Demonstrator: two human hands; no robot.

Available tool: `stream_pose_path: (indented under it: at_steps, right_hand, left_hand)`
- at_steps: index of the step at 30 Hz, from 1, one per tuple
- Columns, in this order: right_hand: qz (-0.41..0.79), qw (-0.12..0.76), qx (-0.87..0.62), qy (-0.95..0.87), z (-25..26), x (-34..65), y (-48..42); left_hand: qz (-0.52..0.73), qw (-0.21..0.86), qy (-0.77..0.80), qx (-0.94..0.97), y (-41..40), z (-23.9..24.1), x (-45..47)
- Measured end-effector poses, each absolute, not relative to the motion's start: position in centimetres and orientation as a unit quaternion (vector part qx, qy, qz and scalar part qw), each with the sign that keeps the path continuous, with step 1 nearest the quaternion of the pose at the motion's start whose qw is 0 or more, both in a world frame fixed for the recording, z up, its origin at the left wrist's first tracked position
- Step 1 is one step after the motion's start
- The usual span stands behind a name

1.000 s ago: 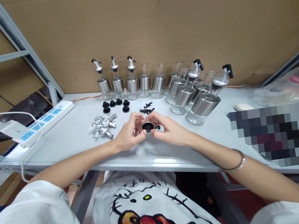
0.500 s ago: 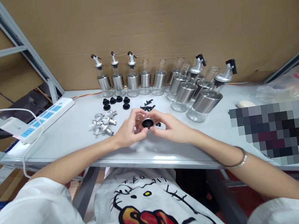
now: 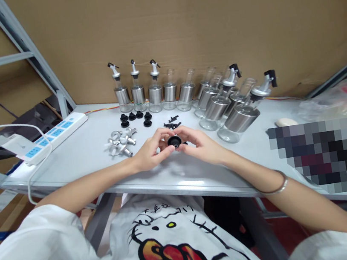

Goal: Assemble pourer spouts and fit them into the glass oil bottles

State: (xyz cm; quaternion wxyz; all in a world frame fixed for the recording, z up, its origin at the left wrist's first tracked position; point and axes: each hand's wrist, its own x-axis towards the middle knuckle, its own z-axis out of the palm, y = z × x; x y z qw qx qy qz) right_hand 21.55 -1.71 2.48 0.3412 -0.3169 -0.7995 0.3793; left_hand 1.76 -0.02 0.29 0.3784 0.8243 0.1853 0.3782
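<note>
Both hands meet over the front middle of the table. My left hand [image 3: 155, 150] grips a bottle pourer from the left, and my right hand [image 3: 199, 144] closes on it from the other side. The pourer's round black stopper [image 3: 174, 141] faces me; fingers hide much of the rest. Beyond the fingertips lie several small black levers [image 3: 172, 124]. Left of my left hand is a loose pile of silver pourer spouts [image 3: 122, 142]. Behind that pile several black stoppers [image 3: 139, 115] stand in a group.
Glass bottles with steel sleeves [image 3: 170, 91] line the back, some topped with pourers. More bottles [image 3: 238, 116] stand at right. A white power strip [image 3: 55, 138] with a cable occupies the left. Plastic bags [image 3: 343, 99] and a blurred-out object [image 3: 319, 154] are at right.
The stopper now faces me at a slightly different angle, and the silver rim seen around it earlier is less visible. Both hands keep hold, with fingers shifted slightly. The view has shifted a little.
</note>
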Motion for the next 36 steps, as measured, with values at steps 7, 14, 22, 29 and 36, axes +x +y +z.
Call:
stream_pose_path:
  at_steps: [7, 14, 22, 29, 36]
  right_hand:
    - [0.470, 0.336, -0.298, -0.760, 2.50, 21.56, -1.87]
    - [0.431, 0.327, -0.316, -0.779, 2.25, 21.52, -1.78]
    - [0.390, 0.309, -0.336, -0.800, 2.14, 21.55, -1.83]
    - [0.354, 0.280, -0.349, -0.821, 2.47, 21.25, -2.28]
    - [0.337, 0.252, -0.342, -0.840, 2.49, 21.16, -2.61]
  left_hand:
    - [0.385, 0.392, 0.122, 0.826, 0.08, 0.46, 1.77]
    - [0.387, 0.389, 0.150, 0.823, 0.05, 0.48, 1.81]
    - [0.359, 0.411, 0.189, 0.816, 0.15, 0.48, 1.70]
    - [0.344, 0.403, 0.230, 0.816, -0.05, 0.44, 1.77]
    - [0.343, 0.385, 0.227, 0.826, -0.05, -0.25, 1.88]
